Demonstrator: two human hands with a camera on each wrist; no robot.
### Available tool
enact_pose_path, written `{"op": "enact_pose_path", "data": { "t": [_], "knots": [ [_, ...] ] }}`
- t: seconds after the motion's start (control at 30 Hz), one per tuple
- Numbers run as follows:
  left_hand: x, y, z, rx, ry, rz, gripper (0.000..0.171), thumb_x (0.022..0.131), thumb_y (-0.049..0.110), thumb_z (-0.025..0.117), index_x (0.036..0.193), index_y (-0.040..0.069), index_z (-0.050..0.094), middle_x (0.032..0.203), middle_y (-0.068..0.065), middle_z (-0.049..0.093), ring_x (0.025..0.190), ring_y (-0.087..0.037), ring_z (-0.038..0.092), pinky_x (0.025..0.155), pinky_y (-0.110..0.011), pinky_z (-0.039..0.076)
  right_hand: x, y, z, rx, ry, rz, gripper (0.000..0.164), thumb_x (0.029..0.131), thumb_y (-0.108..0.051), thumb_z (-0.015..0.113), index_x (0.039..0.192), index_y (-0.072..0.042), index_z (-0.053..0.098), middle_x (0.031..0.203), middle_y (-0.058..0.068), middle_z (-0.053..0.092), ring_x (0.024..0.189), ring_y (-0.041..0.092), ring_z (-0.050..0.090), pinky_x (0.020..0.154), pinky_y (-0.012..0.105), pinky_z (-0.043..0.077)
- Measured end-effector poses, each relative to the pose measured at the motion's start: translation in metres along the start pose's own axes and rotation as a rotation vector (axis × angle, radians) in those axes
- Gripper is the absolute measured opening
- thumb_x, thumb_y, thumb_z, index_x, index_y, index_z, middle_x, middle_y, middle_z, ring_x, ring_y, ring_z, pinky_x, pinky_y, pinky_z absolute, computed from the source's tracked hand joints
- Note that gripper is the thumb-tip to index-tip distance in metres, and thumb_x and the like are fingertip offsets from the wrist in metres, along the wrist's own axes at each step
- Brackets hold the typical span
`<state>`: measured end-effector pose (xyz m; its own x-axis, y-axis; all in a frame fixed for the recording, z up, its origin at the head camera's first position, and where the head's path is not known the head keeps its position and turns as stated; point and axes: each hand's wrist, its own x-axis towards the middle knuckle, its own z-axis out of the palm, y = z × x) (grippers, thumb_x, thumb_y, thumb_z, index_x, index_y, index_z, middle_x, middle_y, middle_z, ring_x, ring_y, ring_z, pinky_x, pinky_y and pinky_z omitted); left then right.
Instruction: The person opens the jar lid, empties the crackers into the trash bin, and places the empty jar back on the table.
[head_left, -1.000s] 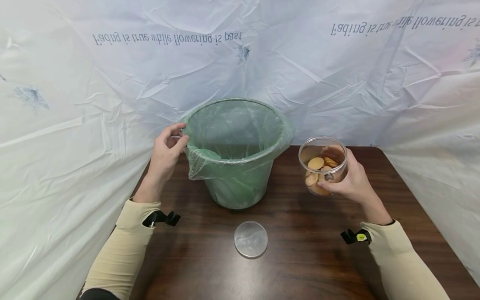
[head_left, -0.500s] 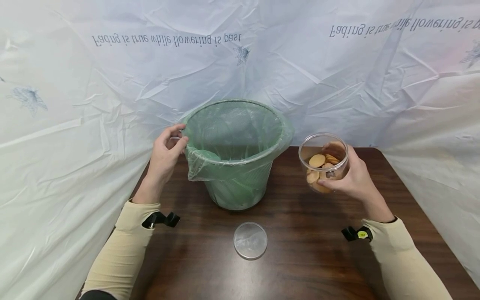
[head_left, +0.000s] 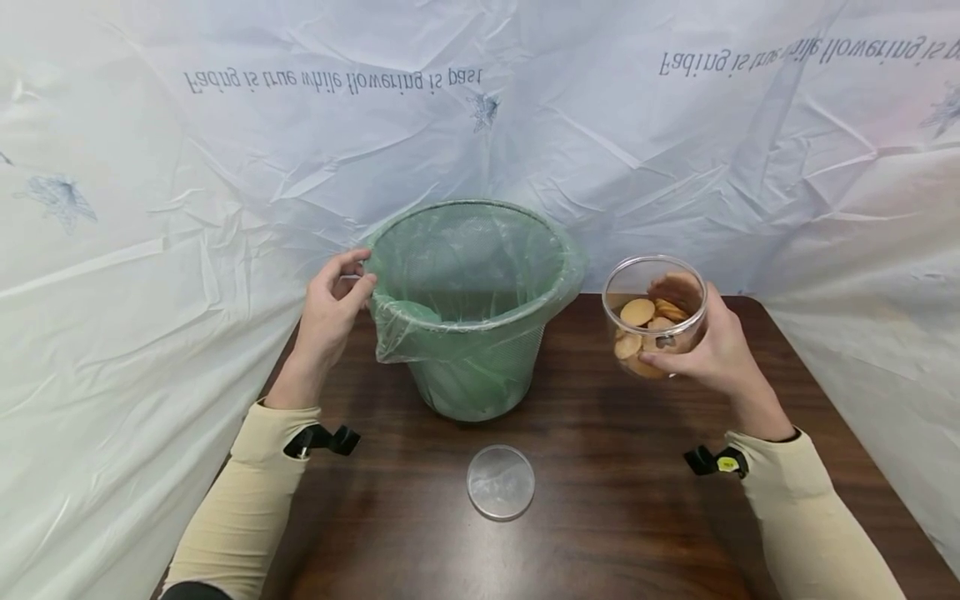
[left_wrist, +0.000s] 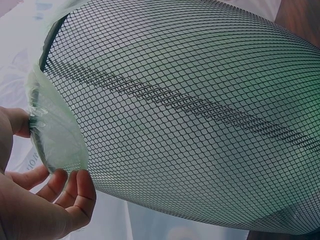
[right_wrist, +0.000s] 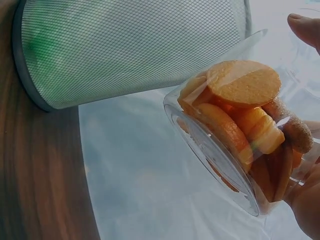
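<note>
My left hand (head_left: 333, 312) grips the left rim of a mesh wastebasket (head_left: 480, 367), its thumb and fingertips at the edge where a thin green bin liner (head_left: 408, 333) folds over. In the left wrist view the thumb (left_wrist: 19, 122) and fingers (left_wrist: 82, 192) reach the folded liner from two sides. My right hand (head_left: 723, 346) holds a clear jar (head_left: 622, 287) of round cookies (head_left: 637, 312) above the table, right of the wastebasket. The jar has no lid on, and its mouth points up, slightly tilted. Several cookies show through its wall in the right wrist view.
A round clear lid (head_left: 501, 482) lies flat on the dark wooden table (head_left: 600, 517), in front of the wastebasket. White printed sheeting (head_left: 330, 150) hangs behind the table and along both sides.
The right hand has lifted the jar a little and moved it slightly to the right. My left hand stays at the wastebasket's rim; the lid keeps its place.
</note>
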<state>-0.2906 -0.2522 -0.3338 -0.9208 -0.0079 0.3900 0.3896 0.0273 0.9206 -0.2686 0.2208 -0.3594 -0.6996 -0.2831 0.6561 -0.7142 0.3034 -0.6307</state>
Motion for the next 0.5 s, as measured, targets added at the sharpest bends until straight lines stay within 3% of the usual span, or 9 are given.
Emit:
{"op": "enact_pose_path", "data": {
  "t": [0.5],
  "knots": [
    [0.000, 0.000, 0.000, -0.012, -0.005, -0.004, 0.044, 0.095, 0.007, 0.058, 0.135, -0.008, 0.047, 0.102, -0.002, 0.044, 0.082, -0.010, 0.051, 0.062, -0.019, 0.045, 0.016, -0.006, -0.007, -0.055, 0.010, -0.010, 0.106, 0.041, 0.025, 0.084, 0.137, 0.007, 0.043, 0.126, 0.028, 0.053, 0.122, 0.022, 0.055, 0.100, 0.019, 0.044]
  ]
}}
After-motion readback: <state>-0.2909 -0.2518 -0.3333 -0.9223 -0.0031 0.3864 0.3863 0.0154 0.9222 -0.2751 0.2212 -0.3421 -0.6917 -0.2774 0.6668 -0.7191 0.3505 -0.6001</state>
